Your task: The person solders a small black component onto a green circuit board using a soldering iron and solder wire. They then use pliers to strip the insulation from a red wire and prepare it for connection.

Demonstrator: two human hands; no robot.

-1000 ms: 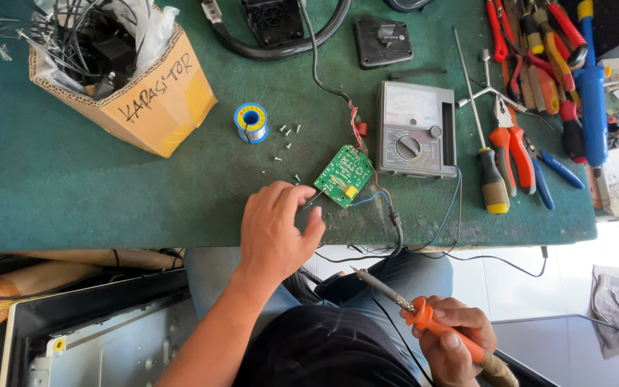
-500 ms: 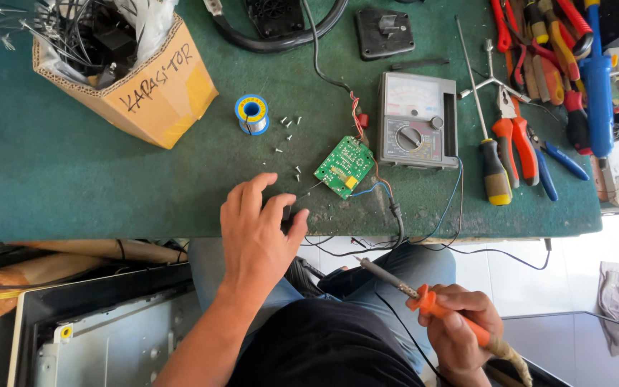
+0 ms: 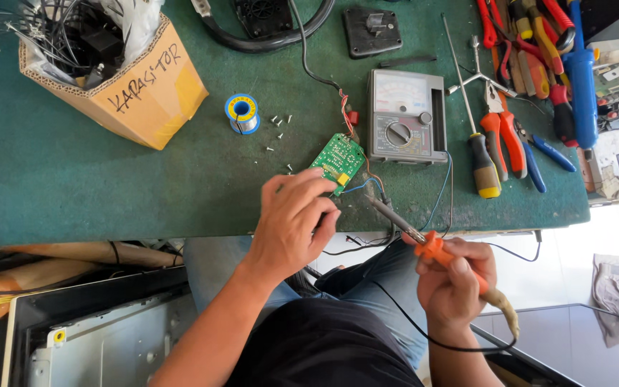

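Note:
A small green circuit board [image 3: 339, 158] lies on the green mat with thin coloured wires trailing from it. My left hand [image 3: 295, 222] rests on the mat just below the board, fingers curled, fingertips near the board's lower corner; whether it pinches anything I cannot tell. My right hand [image 3: 453, 279] grips an orange-handled soldering iron [image 3: 424, 244], whose metal tip points up-left toward the wires beside the board. A black cord runs from the iron down across my lap.
A grey analog multimeter [image 3: 405, 118] sits right of the board. A solder spool [image 3: 242, 113] and loose screws lie to the left, a cardboard box [image 3: 134, 86] of parts at far left. Screwdrivers and pliers [image 3: 503, 140] fill the right side. The mat's edge [image 3: 180, 233] runs near me.
My left hand has slid right and up toward the board's lower corner. My right hand has raised the soldering iron so its tip reaches over the mat's edge.

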